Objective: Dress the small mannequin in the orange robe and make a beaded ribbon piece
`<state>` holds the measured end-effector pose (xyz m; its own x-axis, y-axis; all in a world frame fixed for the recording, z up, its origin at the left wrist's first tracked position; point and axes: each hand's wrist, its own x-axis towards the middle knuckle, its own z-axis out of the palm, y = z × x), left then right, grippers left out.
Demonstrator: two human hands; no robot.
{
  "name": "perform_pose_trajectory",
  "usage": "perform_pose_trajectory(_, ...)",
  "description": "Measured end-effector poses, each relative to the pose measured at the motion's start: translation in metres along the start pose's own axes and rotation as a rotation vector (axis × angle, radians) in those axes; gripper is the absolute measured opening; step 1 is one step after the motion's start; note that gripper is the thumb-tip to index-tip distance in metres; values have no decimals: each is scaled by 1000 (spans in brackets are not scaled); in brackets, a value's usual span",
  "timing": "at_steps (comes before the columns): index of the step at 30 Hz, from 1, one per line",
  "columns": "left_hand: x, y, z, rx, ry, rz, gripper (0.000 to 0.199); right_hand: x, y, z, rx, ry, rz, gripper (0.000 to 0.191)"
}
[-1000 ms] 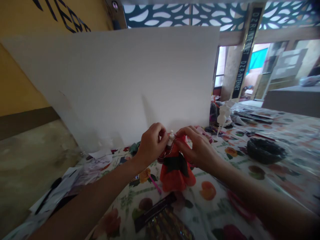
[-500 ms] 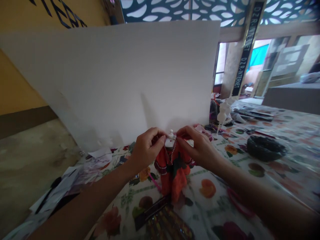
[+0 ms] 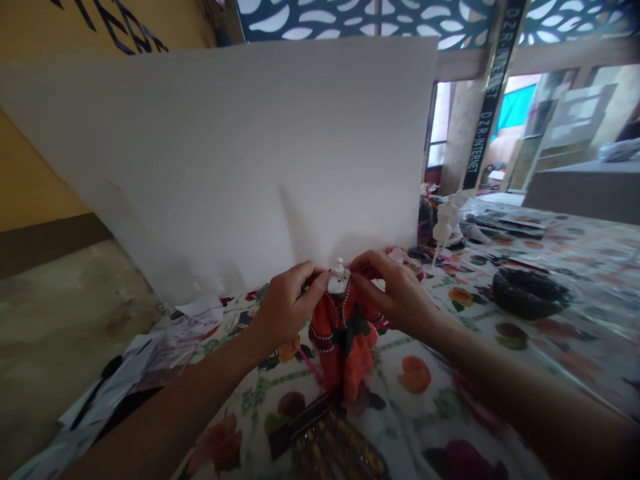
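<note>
A headless white doll [image 3: 339,283] with a knob at its neck stands upright in front of me, dressed in orange-red trousers [image 3: 356,363] with dark green at the waist. Over its shoulders lies a red doll jacket [image 3: 324,327] with white beaded edging, its front hanging apart. My left hand [image 3: 290,297] pinches the jacket at the left shoulder between thumb and fingers. At the opposite shoulder, my right hand [image 3: 393,287] pinches the jacket's other side. Below the doll lies a dark, glittery pleated piece of cloth [image 3: 335,440] with a beaded band.
A large white board [image 3: 240,160] stands behind the doll. To the right sit a black bowl-like bundle [image 3: 530,293] and a white doll body part [image 3: 444,223]. Papers [image 3: 120,367] and a dark-handled tool [image 3: 103,380] lie left. Flowered cloth [image 3: 415,413] covers the table.
Both hands keep their pinch at the jacket's shoulders. The jacket's front edges sit slightly wider apart, showing more of the white chest. The camera view has shifted a little.
</note>
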<state>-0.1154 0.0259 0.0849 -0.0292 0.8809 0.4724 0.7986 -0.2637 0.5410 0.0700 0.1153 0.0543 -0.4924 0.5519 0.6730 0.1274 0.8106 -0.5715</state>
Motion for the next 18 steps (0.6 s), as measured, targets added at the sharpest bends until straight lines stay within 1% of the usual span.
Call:
perform_pose_trajectory(3,1,1,-1,26,18,6,24,0,1,0,20,-4,9,12)
perform_pose_trajectory(8,5,-4,-1,-25,24,-36,19,6,2,-2,-3,-9,-18,10)
perform_pose_trajectory(12,8,-8,0,-41,31,-40,19,13,-1,-7,-52,-54,-45,11)
perform_pose_trajectory(18,11,-7,0,-10,70,-28,17,22,-4,-9,-161,-66,-82,12)
